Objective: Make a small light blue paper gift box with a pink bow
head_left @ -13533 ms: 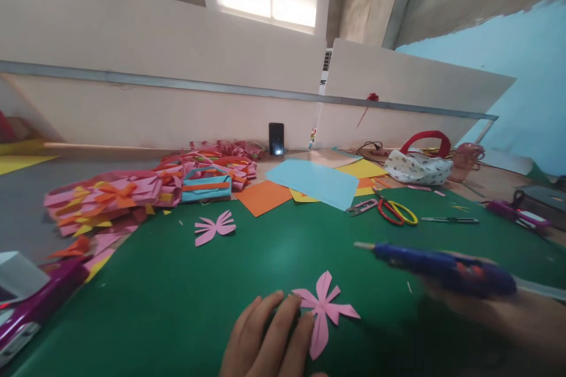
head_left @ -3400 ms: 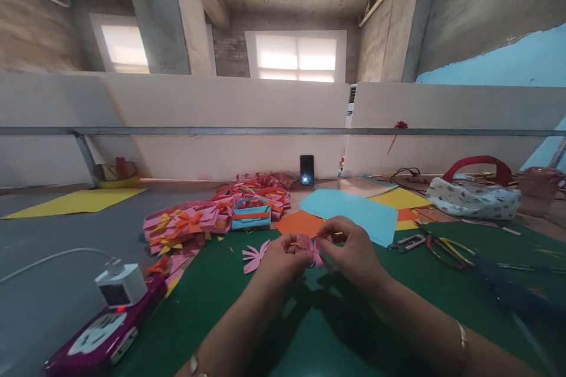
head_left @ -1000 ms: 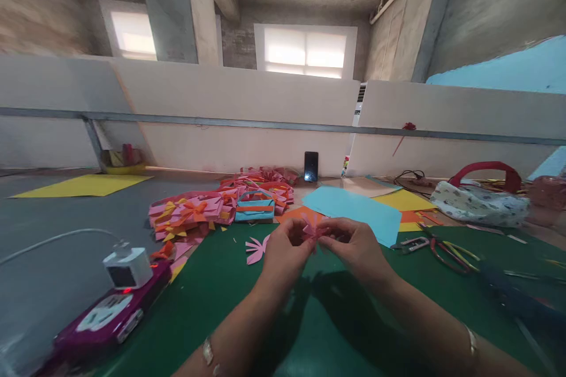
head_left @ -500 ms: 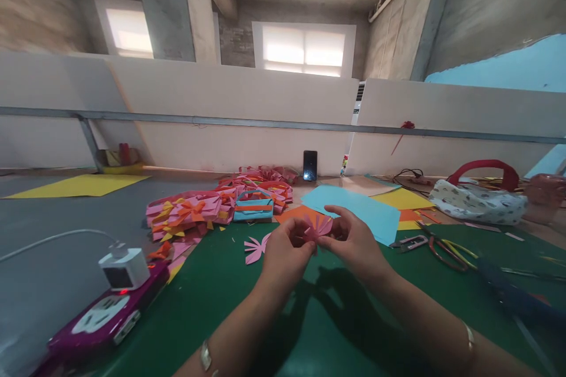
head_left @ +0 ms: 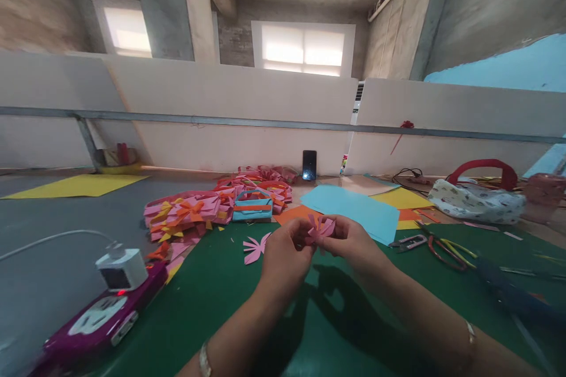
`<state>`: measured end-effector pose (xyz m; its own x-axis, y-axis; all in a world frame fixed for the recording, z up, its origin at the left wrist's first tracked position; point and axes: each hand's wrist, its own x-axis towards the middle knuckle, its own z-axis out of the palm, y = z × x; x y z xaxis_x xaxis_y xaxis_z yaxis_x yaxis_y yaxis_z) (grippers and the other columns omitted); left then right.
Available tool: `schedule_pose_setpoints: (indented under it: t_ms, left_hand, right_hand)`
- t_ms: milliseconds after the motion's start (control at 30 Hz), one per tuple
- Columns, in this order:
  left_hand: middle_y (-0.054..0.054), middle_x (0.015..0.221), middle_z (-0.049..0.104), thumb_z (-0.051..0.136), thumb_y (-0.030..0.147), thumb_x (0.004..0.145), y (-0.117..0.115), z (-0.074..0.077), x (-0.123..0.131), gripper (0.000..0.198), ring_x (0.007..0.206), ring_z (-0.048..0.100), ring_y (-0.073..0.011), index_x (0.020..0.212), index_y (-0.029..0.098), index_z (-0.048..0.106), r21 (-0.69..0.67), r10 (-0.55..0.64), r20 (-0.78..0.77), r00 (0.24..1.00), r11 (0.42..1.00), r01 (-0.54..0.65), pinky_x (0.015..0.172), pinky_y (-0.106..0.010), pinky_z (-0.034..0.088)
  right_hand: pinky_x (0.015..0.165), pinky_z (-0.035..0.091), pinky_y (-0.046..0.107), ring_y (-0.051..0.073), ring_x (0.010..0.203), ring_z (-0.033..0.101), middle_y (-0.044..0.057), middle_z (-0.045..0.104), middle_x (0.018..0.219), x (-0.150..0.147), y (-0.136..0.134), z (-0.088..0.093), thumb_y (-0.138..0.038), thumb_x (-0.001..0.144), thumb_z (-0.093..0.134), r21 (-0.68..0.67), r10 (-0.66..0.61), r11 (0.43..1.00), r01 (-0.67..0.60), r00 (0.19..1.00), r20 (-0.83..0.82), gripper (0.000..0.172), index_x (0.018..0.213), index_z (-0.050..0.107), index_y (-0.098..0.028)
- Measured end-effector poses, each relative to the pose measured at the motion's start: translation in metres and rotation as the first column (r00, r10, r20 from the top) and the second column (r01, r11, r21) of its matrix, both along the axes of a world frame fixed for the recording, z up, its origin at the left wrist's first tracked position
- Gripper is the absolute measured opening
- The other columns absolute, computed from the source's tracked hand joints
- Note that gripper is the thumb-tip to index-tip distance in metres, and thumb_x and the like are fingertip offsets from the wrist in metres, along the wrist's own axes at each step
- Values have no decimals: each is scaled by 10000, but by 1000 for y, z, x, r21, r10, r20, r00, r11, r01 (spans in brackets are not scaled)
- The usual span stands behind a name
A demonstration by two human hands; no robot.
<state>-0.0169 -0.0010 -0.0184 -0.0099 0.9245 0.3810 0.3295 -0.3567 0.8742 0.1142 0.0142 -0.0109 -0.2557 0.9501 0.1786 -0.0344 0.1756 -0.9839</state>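
Between my two hands is a pink paper flower (head_left: 321, 227) with narrow cut petals, held above the green mat (head_left: 212, 306). My left hand (head_left: 287, 250) pinches its left side, and my right hand (head_left: 349, 238) grips its right side with bent fingers. Another pink cut-paper piece (head_left: 254, 249) lies on the mat just left of my left hand, partly hidden by it. Beyond my hands are a light blue sheet (head_left: 354, 206) and an orange sheet (head_left: 292, 214).
Pink and orange paper pieces (head_left: 190, 212) and a small blue paper bag (head_left: 252, 207) lie at back left. A purple power strip (head_left: 97, 318) holds a white charger (head_left: 121, 268). Scissors (head_left: 446, 253), snips (head_left: 411, 243) and a cloth bag (head_left: 480, 200) are on the right.
The fingers of my right hand have come down and closed in on the flower, whose petals are now tilted differently. My left hand has barely moved.
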Motion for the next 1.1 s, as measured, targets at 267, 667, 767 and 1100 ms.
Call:
schedule_pose_setpoints:
  t_ms: [267,667,767,1100]
  left_hand:
    - [-21,794,647,557,78,576,-6,8,2,428,700,587,-148,991,180,564,4,-55,0,998,998,55,637,-260,454]
    - [59,505,529,703,243,525,-3,5,-2,406,467,487,-80,897,137,579,-262,-32,520,853,945,195,454,-184,345]
    - [82,443,496,703,227,493,1,4,-2,426,393,430,-63,888,136,571,-307,8,539,842,933,187,415,-179,305]
    - [61,472,558,668,197,520,2,5,-4,356,418,473,-75,841,153,520,-248,101,542,835,968,43,424,-178,319]
  right_hand:
    - [571,416,253,165,704,582,25,633,790,4,5,-1,-230,556,727,-84,-60,995,58,998,-17,504,1014,528,-164]
    - [741,452,323,178,834,545,35,568,893,8,4,2,-274,534,749,140,-104,987,80,980,171,697,1164,470,-164]
    - [743,455,322,169,809,532,34,557,890,10,2,4,-272,544,748,204,-120,976,71,963,240,684,1168,488,-170]
    - [694,447,284,144,741,556,23,579,819,10,2,6,-360,655,672,149,-125,983,110,988,94,461,1045,525,-166]
